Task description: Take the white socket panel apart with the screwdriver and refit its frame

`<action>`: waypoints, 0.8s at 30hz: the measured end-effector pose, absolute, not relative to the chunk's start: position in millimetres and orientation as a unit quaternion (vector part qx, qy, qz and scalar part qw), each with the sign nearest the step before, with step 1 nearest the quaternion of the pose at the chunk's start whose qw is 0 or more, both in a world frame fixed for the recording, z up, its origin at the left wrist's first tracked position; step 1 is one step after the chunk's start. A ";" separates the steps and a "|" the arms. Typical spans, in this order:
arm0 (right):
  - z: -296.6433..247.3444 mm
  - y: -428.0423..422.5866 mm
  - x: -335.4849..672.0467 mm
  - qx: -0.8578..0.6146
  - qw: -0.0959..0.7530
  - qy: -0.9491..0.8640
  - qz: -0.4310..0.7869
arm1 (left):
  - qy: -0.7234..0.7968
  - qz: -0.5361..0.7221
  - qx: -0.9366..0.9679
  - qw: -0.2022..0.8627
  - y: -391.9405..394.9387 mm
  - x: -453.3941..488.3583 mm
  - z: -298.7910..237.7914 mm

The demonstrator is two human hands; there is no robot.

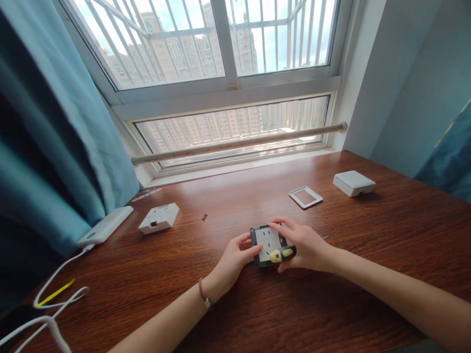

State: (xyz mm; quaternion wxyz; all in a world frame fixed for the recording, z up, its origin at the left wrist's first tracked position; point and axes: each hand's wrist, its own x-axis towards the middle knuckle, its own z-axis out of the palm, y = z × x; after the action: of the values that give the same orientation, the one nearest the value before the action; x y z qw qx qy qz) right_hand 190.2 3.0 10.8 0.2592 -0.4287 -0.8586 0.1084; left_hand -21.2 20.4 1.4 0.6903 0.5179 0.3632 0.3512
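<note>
A wall socket (267, 241) with a white slotted face and a dark surround is held just above the wooden table, between both hands. My left hand (231, 257) grips its left side, thumb on the white face. My right hand (311, 247) has fingers on the socket's upper right edge. Held in that same hand is a screwdriver (282, 254) with a black and yellow handle; the handle crosses the socket's lower right corner, and a bit of shaft shows beyond the hand. The right palm hides the rest. Two small screws (204, 216) lie behind, to the left.
A white square frame (319, 200) and a white box (353, 182) lie at the back right of the table (176, 274). Another white box (160, 218) sits at left, near a white plugged-in device (110, 224), its cable (55, 267) and a yellow stick (56, 292).
</note>
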 end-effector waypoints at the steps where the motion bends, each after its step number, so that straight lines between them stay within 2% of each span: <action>1: 12.7 5.9 192.4 -0.429 0.276 -0.852 0.117 | 0.366 0.356 0.502 0.698 20.5 -20.9 1.2; 5: 21.0 29.6 215.7 -0.533 0.320 -0.774 0.121 | 0.376 0.377 0.461 0.710 21.2 -20.3 1.6; 8: 21.0 54.9 247.5 -0.699 0.233 -0.676 0.021 | 0.377 0.379 0.457 0.711 21.4 -20.8 1.4; 11: 14.6 74.2 279.7 -0.765 0.195 -0.613 -0.035 | 0.381 0.381 0.459 0.706 20.5 -21.1 0.9; 18: -2.2 86.2 314.0 -0.815 0.114 -0.561 -0.089 | 0.400 0.385 0.476 0.682 19.7 -19.9 -3.0; 24: -9.8 88.2 320.3 -0.816 0.078 -0.565 -0.095 | 0.405 0.366 0.542 0.639 19.5 -18.8 -5.9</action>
State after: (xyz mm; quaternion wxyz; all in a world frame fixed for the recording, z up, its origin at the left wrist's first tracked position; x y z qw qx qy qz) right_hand 320.3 88.2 -9.8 0.0780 -0.8159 -0.5650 -0.0953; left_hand -18.8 19.5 -5.9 0.6389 0.5417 0.4050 0.3665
